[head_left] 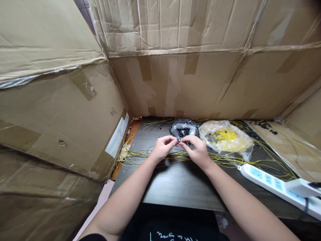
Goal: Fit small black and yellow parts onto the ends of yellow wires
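Above the table, my left hand (163, 147) and my right hand (197, 150) meet fingertip to fingertip. My left thumb and forefinger pinch a small black piece (178, 140). My right thumb and forefinger are pinched at its other side; what they hold is too small to make out. Just behind the fingers sits a clear plastic bag (173, 124) with many small black pieces in it. To its right lies another clear bag (243, 142), holding small yellow pieces (227, 135). Thin yellow and black wires (140, 154) run in a loose bundle across the table beneath both hands.
A white power strip (265, 179) with a plug in it lies at the right of the dark table (180, 187). Cardboard walls (200, 87) enclose the back and sides. Small black pieces (267, 126) are scattered on a cardboard sheet (288, 144) at the far right.
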The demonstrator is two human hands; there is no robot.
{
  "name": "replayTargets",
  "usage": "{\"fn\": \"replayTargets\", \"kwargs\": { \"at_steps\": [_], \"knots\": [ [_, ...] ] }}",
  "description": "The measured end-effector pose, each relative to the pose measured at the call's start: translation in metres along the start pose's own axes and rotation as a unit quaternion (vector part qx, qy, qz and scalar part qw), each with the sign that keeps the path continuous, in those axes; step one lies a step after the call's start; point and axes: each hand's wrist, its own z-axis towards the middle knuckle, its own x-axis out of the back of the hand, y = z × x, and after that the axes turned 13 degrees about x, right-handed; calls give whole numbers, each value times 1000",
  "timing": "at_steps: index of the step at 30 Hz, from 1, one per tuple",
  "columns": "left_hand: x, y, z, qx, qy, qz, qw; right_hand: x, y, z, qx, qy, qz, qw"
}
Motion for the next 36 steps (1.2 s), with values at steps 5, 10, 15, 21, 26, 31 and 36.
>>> {"fn": "replayTargets", "kwargs": {
  "at_steps": [5, 10, 15, 21, 26, 31, 36],
  "knots": [
    [2, -1, 1, 4, -1, -19, 1000, -1, -2, 0, -19, 4, 19, 1000],
    [2, 2, -2, -4, -5, 4, 1000, -2, -2, -1, -23, 31, 5, 999],
    [2, 1, -2, -19, -8, 40, 999, -3, -1, -3, -6, 30, -4, 1000],
    [1, -2, -1, -47, 2, 93, 995, -3, 3, -5, 45, 10, -9, 999],
    [0, 0, -1, -49, 14, 95, 994, -3, 4, -5, 60, 5, -19, 998],
    [1, 1, -1, -37, 5, 72, 997, -2, 2, -4, 54, 18, -18, 998],
    [0, 2, -2, -35, 2, 74, 997, -2, 2, -4, 41, 19, -30, 999]
  ]
}}
